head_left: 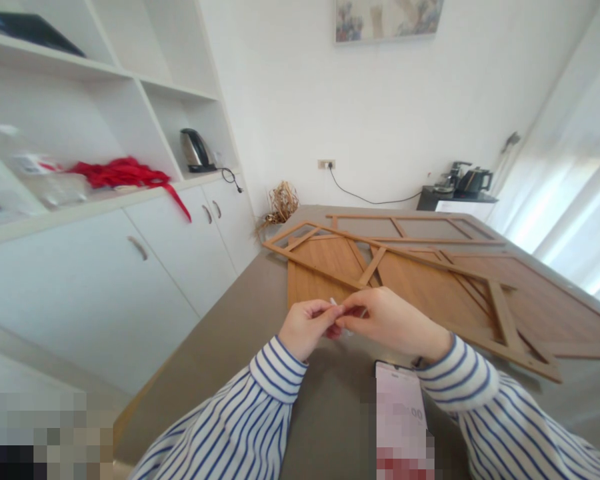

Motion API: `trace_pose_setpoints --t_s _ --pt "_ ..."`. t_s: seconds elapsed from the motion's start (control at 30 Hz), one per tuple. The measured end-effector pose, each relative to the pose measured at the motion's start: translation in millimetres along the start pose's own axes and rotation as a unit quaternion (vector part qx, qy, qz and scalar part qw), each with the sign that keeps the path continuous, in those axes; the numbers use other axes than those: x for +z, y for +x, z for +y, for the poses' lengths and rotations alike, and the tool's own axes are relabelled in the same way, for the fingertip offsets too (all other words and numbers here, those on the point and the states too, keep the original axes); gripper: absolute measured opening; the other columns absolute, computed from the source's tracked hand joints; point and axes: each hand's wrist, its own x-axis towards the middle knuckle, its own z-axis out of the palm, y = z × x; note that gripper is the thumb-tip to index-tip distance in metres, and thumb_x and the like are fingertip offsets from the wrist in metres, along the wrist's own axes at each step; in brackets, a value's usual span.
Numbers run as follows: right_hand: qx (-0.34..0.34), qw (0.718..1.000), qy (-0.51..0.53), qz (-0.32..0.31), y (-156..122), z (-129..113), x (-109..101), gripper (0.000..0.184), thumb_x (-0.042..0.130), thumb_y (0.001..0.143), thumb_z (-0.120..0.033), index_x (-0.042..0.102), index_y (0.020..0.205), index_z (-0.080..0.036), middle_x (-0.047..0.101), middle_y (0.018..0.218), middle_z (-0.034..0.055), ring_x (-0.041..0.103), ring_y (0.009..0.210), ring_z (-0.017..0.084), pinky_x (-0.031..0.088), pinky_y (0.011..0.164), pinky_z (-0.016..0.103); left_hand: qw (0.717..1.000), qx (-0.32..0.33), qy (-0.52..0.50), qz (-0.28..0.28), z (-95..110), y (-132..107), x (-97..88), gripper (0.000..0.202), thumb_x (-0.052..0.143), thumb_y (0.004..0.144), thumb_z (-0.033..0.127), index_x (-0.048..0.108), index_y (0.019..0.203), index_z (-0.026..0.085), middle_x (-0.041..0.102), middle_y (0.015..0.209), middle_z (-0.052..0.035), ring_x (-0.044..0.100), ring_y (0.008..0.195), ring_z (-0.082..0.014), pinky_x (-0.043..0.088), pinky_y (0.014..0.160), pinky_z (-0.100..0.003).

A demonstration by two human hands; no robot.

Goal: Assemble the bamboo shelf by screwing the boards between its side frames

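Progress: the small pale piece (335,303) is the item in hand. It is pinched between the fingertips of both hands and held up off the table (220,333), close in front of me. It touches none of the woodwork. I cannot tell what it is: only a thin whitish sliver shows between the fingers.

The wooden lattice frames (500,313) lie loose at 1 to 3 o'clock from my hands, overlapping one another at odd angles on top of the flat wooden panels (320,263). I see nothing joined or fastened between them. My judgement is that the work is at an early stage: the parts are laid out, the small piece is being handled and the frames are not yet assembled.

Hand pose: my left hand (307,327) is curled, with thumb and forefinger closed on the near end of the piece and the knuckles turned toward 12 o'clock. My right hand (390,320) comes in from 3 o'clock with its back up and its fingertips closed on the other end. The two sets of fingertips meet. Both wrists are raised, and the forearms in striped sleeves converge from 7 and 5 o'clock.

Nearby: a phone (400,407) lies face up on the table at 6 o'clock from my right hand, just beside that sleeve.
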Motion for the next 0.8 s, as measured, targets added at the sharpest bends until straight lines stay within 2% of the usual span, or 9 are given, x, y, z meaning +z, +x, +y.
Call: trace_pose_setpoints --t_s 0.17,0.37,0.5,0.63,0.73,0.8 --pt "-0.006 0.999 0.051 -0.008 0 3 -1 0.026 0.051 0.086 -0.029 0.074 0.086 -0.019 0.073 0.079 0.0019 0.063 0.069 0.013 0.043 0.066 0.022 1.000 0.012 -0.004 -0.005 1 -1 -1.6 0.046 0.071 0.066 0.056 0.065 0.062 0.011 0.062 0.052 -0.0034 0.059 0.049 -0.0126 0.052 0.054 -0.026" --pt "-0.010 0.997 0.078 -0.022 1 8 -4 0.026 0.049 0.087 -0.027 0.074 0.084 -0.018 0.073 0.082 0.0013 0.063 0.074 0.014 0.043 0.069 0.022 0.999 0.019 -0.006 -0.048 -1 1 -3.3 0.046 0.068 0.068 0.056 0.067 0.071 0.010 0.065 0.065 -0.0056 0.060 0.057 -0.0125 0.051 0.057 -0.025" --pt "-0.004 0.997 0.079 -0.023 2 10 -6 0.026 0.048 0.087 -0.026 0.073 0.087 -0.017 0.071 0.077 0.0011 0.061 0.069 0.013 0.043 0.064 0.022 0.997 0.062 0.040 -0.040 -1 1 -3.3 0.044 0.062 0.075 0.055 0.066 0.070 0.011 0.065 0.065 -0.0048 0.056 0.054 -0.0105 0.048 0.054 -0.023" --pt "0.002 0.993 0.105 -0.051 2 12 -7 0.030 0.045 0.088 -0.027 0.071 0.081 -0.015 0.066 0.069 0.0010 0.058 0.064 0.012 0.043 0.062 0.022 0.991 0.093 0.086 -0.036 1 -1 -2.9 0.040 0.057 0.081 0.050 0.064 0.068 0.013 0.062 0.061 -0.0024 0.052 0.052 -0.0097 0.045 0.053 -0.021" --pt "0.012 0.988 0.141 -0.065 2 11 -7 0.031 0.044 0.089 -0.029 0.070 0.081 -0.014 0.066 0.070 0.0018 0.058 0.064 0.012 0.044 0.061 0.021 0.988 0.106 0.107 -0.038 3 -3 -2.5 0.038 0.054 0.083 0.049 0.063 0.071 0.014 0.060 0.061 -0.0012 0.051 0.053 -0.0099 0.044 0.053 -0.021" --pt "0.020 0.987 0.148 -0.066 2 10 -7 0.028 0.050 0.086 -0.033 0.071 0.086 -0.014 0.068 0.074 0.0021 0.059 0.067 0.013 0.045 0.062 0.022 0.983 0.121 0.134 -0.034 3 -3 -2.5 0.037 0.051 0.085 0.047 0.062 0.070 0.015 0.059 0.060 -0.0003 0.050 0.053 -0.0098 0.043 0.053 -0.021"
